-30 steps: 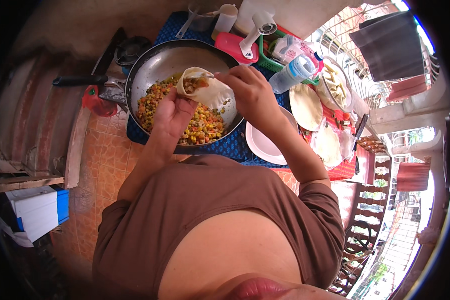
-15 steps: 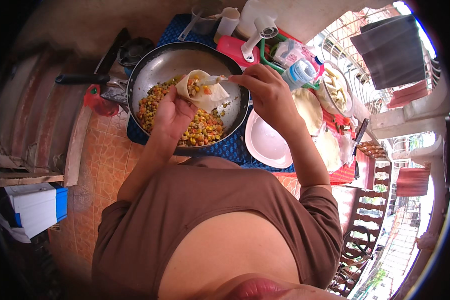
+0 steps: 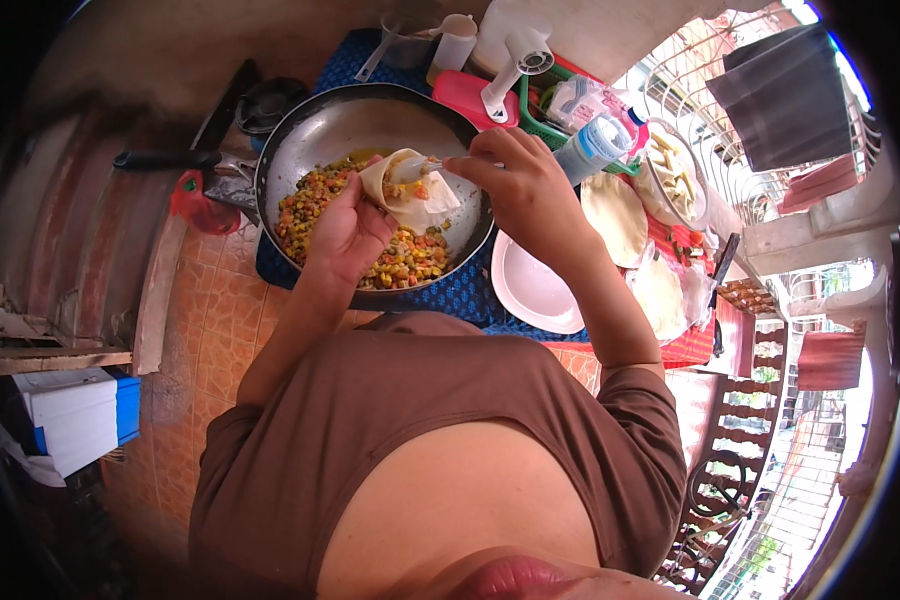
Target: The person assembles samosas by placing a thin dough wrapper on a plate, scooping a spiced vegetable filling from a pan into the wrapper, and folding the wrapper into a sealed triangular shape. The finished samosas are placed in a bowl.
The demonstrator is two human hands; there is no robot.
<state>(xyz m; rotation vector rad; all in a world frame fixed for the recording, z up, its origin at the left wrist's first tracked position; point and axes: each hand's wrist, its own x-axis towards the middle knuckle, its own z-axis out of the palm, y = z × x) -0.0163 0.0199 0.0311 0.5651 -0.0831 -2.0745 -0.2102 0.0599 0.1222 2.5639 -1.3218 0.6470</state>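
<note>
Over a large wok (image 3: 370, 115), my left hand (image 3: 350, 230) is closed around a pale, thin dough wrapper (image 3: 425, 207) folded into a cone. Diced vegetable filling (image 3: 305, 215), yellow, orange and green, covers the wok's left and near side. Some of it also shows inside the cone. My right hand (image 3: 520, 180) grips a spoon (image 3: 410, 171), whose bowl dips into the cone's mouth. The hidden lower part of the cone rests in my left palm.
Right of the wok lie a pale pink dish (image 3: 532, 285) and round wrappers (image 3: 613, 222). Beyond them sits a bowl of filled, folded wrappers (image 3: 670, 185). A plastic bottle (image 3: 595, 145), a pink lid (image 3: 470, 100) and a white fan-like device (image 3: 525, 65) stand behind. The wok's handle (image 3: 167, 160) juts left.
My right hand has shifted slightly left and the spoon has tipped deeper into the cone. My left hand keeps its hold, nearly still.
</note>
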